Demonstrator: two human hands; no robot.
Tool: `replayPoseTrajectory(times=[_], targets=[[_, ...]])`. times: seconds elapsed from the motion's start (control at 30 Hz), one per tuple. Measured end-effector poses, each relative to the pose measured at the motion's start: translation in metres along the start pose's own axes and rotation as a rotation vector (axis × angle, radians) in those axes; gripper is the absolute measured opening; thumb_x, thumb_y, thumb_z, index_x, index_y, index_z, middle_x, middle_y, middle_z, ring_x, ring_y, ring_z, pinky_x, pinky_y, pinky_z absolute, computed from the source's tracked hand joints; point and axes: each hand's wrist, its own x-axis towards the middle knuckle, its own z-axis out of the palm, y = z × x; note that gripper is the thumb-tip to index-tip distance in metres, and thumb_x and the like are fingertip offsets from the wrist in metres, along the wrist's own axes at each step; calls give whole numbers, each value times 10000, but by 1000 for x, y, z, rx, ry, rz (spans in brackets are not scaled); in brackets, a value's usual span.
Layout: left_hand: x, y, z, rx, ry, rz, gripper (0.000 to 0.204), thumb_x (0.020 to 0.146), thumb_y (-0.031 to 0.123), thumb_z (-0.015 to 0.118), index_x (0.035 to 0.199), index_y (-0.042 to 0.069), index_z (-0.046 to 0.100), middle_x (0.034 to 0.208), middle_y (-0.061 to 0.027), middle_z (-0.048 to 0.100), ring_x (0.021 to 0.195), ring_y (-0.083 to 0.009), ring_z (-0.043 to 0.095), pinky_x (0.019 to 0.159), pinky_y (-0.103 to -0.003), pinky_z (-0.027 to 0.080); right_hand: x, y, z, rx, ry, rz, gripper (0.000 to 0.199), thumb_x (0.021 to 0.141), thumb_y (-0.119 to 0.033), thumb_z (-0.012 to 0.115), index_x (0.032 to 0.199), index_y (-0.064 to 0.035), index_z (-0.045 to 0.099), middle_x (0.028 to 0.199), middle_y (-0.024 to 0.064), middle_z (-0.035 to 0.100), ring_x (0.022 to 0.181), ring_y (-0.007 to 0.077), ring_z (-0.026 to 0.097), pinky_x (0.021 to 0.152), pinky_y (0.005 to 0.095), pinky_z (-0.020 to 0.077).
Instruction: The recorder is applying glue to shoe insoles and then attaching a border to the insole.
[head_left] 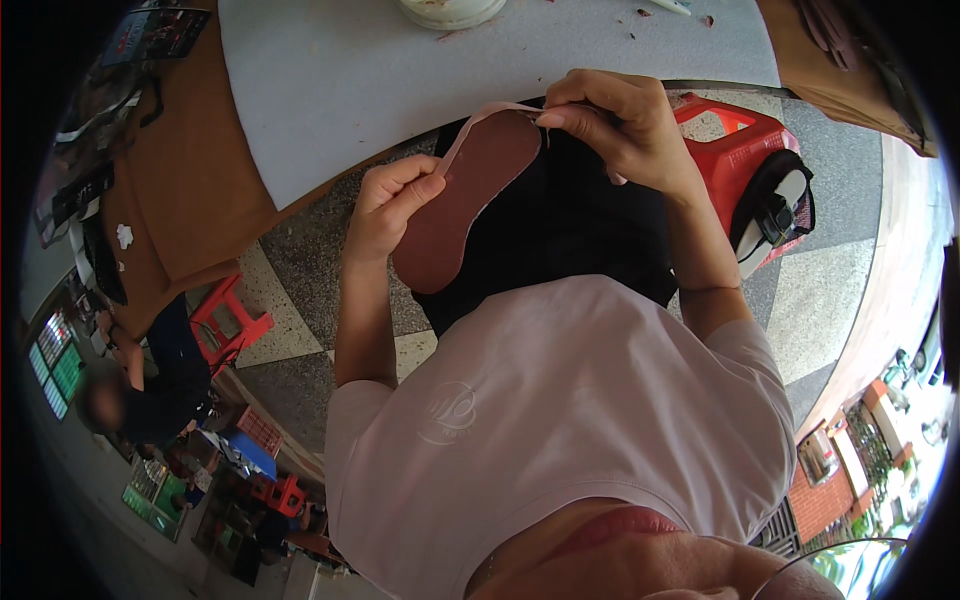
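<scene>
A reddish-brown insole [482, 190], shaped like a shoe sole, is held up over my lap, its wider end toward the table. A pale pink strip [467, 131] runs along the left and far edge of the insole. My left hand [385, 208] is closed on the insole's left edge, with the thumb on its face and the strip at the fingertips. At the far end, my right hand [630, 128] pinches the strip between thumb and forefinger, close against the insole's rim.
Ahead lies a pale mat [400, 85] on a brown table [185, 170], with a whitish tub [450, 12] and small scraps on it. At right, a red plastic stool [715, 150] bears a black strapped item [772, 210]. Another red stool [228, 322] and a seated person [165, 385] are at left.
</scene>
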Motion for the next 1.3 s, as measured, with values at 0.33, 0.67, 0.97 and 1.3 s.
replayPoseTrajectory(times=[0.33, 0.67, 0.97, 1.3], targets=[[0, 3, 3, 76, -9, 60, 125, 805, 88, 500, 772, -3, 579, 582, 61, 431, 534, -17, 336, 487, -161, 257, 2, 9, -5, -106, -33, -159, 72, 741, -61, 577, 769, 1, 552, 634, 43, 560, 489, 97, 519, 440, 194, 384], [-1, 5, 4, 120, -8, 91, 123, 802, 88, 503, 773, -5, 579, 573, 58, 435, 528, -16, 339, 478, -166, 254, 1, 3, -3, -104, 33, -190, 89, 701, -64, 615, 710, -9, 546, 588, 74, 532, 507, 188, 527, 458, 254, 393], [-4, 0, 8, 50, 96, 85, 127, 801, 85, 501, 763, -12, 573, 593, 49, 460, 542, -18, 364, 490, -161, 277, -7, 6, -1, -157, 16, -176, 90, 691, -55, 615, 712, 0, 548, 612, 84, 538, 537, 216, 538, 466, 266, 400], [-3, 0, 12, 13, 136, 113, 119, 801, 74, 501, 783, -23, 568, 630, 40, 498, 566, -17, 406, 505, -156, 311, -10, 6, 4, -214, 11, -265, 111, 683, -42, 615, 766, 4, 557, 685, 87, 576, 582, 198, 577, 493, 249, 440]])
